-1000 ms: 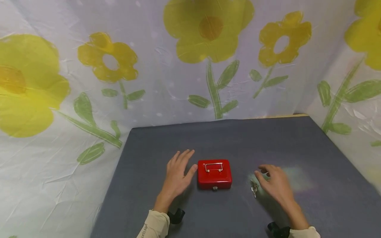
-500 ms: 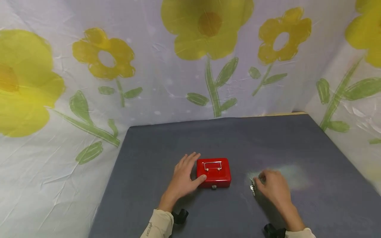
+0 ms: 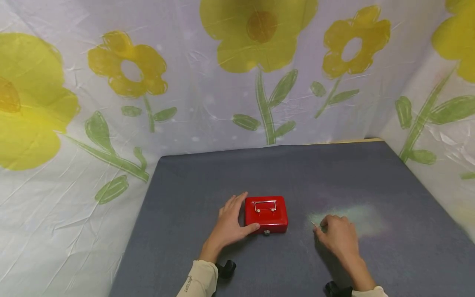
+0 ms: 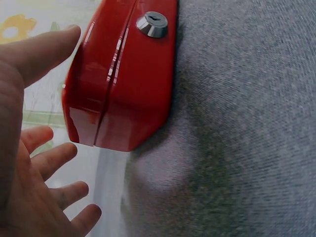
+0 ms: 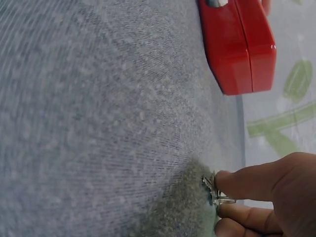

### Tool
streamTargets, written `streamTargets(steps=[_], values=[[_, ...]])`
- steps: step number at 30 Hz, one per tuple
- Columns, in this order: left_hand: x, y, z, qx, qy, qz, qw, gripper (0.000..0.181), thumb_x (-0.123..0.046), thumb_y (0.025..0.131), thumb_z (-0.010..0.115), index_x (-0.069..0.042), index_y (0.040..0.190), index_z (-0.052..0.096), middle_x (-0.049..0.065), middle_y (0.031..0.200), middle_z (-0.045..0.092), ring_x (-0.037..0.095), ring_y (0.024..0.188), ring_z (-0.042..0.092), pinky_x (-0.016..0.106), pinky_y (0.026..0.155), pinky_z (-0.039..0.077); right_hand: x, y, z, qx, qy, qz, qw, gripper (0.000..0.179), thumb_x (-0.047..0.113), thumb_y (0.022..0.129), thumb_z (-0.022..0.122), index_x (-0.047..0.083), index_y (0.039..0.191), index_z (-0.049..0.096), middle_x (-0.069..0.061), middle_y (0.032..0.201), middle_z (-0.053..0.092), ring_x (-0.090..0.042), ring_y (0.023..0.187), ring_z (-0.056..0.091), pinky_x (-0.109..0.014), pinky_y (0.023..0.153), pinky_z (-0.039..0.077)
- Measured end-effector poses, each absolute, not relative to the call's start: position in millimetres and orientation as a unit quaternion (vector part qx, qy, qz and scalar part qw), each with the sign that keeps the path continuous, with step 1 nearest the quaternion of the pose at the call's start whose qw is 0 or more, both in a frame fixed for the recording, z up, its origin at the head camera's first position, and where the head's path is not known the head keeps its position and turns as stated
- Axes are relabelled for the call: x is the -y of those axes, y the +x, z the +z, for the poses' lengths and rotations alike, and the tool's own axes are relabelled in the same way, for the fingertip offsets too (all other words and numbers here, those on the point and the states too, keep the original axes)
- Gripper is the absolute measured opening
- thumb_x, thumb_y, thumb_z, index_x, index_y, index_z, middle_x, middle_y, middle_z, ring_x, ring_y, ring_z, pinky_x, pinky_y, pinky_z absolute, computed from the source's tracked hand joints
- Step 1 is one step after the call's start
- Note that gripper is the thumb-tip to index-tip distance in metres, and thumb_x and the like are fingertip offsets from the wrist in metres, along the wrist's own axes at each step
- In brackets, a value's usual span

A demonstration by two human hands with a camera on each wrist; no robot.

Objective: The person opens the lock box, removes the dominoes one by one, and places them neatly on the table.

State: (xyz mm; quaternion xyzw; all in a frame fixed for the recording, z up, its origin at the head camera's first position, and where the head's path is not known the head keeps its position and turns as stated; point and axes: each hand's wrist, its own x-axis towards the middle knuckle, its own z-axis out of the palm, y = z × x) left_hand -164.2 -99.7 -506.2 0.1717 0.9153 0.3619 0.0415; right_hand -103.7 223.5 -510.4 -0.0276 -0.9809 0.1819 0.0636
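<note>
A red metal cash box (image 3: pixel 272 218) with a folded wire handle (image 3: pixel 265 205) on its lid sits closed on the dark table. Its round keyed lock (image 4: pixel 154 23) faces the near side. My left hand (image 3: pixel 229 225) is spread at the box's left end, thumb reaching over the near left corner and fingers straight along the side. To the right of the box, my right hand (image 3: pixel 340 237) pinches a small bunch of silver keys (image 5: pixel 212 190) between thumb and fingers, close over the cloth. The fingers hide part of the keys.
Grey-blue cloth covers the table (image 3: pixel 200 177). Behind it and at both sides hangs a pale sheet (image 3: pixel 208 103) printed with yellow flowers. Black wrist cameras and light sleeves are on both arms.
My left hand has moved right, up to the box, with its thumb now over the corner. My right hand has closed on the keys, which lay on the cloth before.
</note>
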Motion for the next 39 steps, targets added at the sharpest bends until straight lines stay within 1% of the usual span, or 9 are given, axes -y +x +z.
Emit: streamTargets(steps=[4,10,14,16,19,24,31,34,39], values=[[99.9,-164.5,-510.7,-0.911,0.158,0.375,0.062,0.101,-0.054,0.077,0.079,-0.025,0.16,0.03,0.004,0.164,0.036,0.033,0.154,0.024,0.066,0.118,0.028,-225.3,-104.2,-509.9,0.977,-0.037,0.206,0.045,0.026,0.026,0.082,0.082,0.002,0.087,0.075,-0.009,0.077,0.073,-0.025,0.066,0.062,-0.045,0.059,0.051],[100.9,-165.5,-516.7,-0.902,0.141,0.4,0.081,0.102,-0.057,0.075,0.079,-0.028,0.16,0.03,0.006,0.165,0.035,0.032,0.154,0.025,0.069,0.114,0.033,-226.4,-107.3,-506.4,0.959,-0.063,0.273,-0.037,0.025,0.025,0.083,0.082,0.005,0.09,0.069,-0.004,0.081,0.072,-0.016,0.068,0.063,-0.043,0.065,0.05],[102.2,-168.3,-522.2,-0.897,0.141,0.411,0.088,0.104,-0.059,0.075,0.079,-0.028,0.161,0.029,0.005,0.165,0.034,0.031,0.154,0.024,0.069,0.114,0.032,-226.0,-106.5,-504.9,0.953,-0.059,0.288,-0.068,0.021,0.024,0.085,0.081,0.009,0.088,0.067,-0.001,0.081,0.07,-0.013,0.067,0.06,-0.047,0.069,0.05],[102.9,-169.9,-524.5,-0.893,0.142,0.416,0.092,0.105,-0.058,0.075,0.08,-0.028,0.161,0.029,0.004,0.165,0.034,0.031,0.154,0.023,0.068,0.115,0.031,-225.9,-104.6,-505.2,0.954,-0.048,0.287,-0.07,0.019,0.023,0.086,0.08,0.01,0.085,0.066,0.001,0.078,0.068,-0.013,0.066,0.058,-0.054,0.074,0.049],[103.8,-172.7,-527.3,-0.89,0.146,0.42,0.097,0.105,-0.058,0.074,0.08,-0.029,0.161,0.028,0.003,0.165,0.033,0.03,0.154,0.023,0.067,0.115,0.031,-225.5,-101.3,-507.5,0.959,-0.023,0.278,-0.052,0.02,0.023,0.088,0.079,0.014,0.079,0.063,0.003,0.072,0.063,-0.012,0.062,0.053,-0.05,0.07,0.047],[103.7,-174.4,-528.3,-0.888,0.141,0.425,0.103,0.106,-0.059,0.072,0.081,-0.033,0.16,0.029,0.001,0.165,0.034,0.028,0.154,0.024,0.064,0.116,0.033,-220.6,-98.0,-515.4,0.961,0.009,0.275,0.029,0.023,0.023,0.087,0.08,0.02,0.074,0.061,0.007,0.067,0.055,-0.007,0.06,0.045,-0.027,0.057,0.038],[103.0,-174.2,-526.4,-0.889,0.138,0.426,0.098,0.103,-0.058,0.072,0.082,-0.033,0.158,0.033,0.001,0.163,0.037,0.027,0.152,0.027,0.063,0.116,0.032,-203.4,-101.0,-523.4,0.932,0.049,0.325,0.151,0.025,0.013,0.082,0.084,0.024,0.073,0.063,0.012,0.071,0.059,-0.005,0.07,0.051,-0.025,0.062,0.042],[102.6,-174.0,-526.4,-0.89,0.139,0.424,0.096,0.102,-0.058,0.072,0.083,-0.033,0.158,0.033,0.001,0.163,0.038,0.027,0.152,0.029,0.063,0.116,0.031,-195.2,-101.4,-524.1,0.913,0.051,0.374,0.158,0.022,0.007,0.081,0.083,0.02,0.077,0.066,0.01,0.071,0.062,0.0,0.064,0.053,-0.022,0.058,0.046],[102.5,-173.3,-527.2,-0.891,0.14,0.423,0.09,0.102,-0.057,0.073,0.082,-0.032,0.159,0.033,0.0,0.163,0.039,0.027,0.15,0.031,0.062,0.114,0.035,-180.9,-101.3,-524.0,0.889,0.036,0.436,0.132,0.015,0.004,0.084,0.08,0.016,0.081,0.072,0.007,0.072,0.068,0.003,0.06,0.056,-0.021,0.057,0.05]])
